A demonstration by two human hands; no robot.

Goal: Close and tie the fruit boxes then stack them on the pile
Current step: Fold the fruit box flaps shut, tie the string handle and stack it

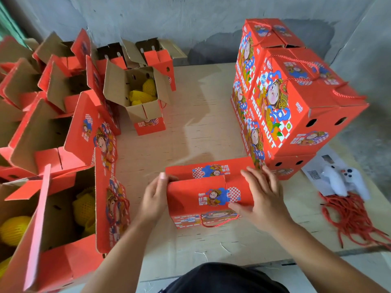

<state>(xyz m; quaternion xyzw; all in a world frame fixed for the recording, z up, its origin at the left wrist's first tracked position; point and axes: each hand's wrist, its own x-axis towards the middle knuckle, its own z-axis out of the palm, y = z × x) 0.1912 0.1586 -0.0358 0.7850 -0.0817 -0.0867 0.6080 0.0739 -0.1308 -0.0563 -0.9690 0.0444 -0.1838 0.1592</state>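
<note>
Fruit box [208, 199] flaps being closed, left hand [155, 199] and right hand [263, 199] pressing with straight fingers; tying the cord [213, 224] probably comes next.

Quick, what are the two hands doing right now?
Left hand: open, fingers pressing the left end of the red box.
Right hand: open, fingers flat on the box's top flap.
</note>
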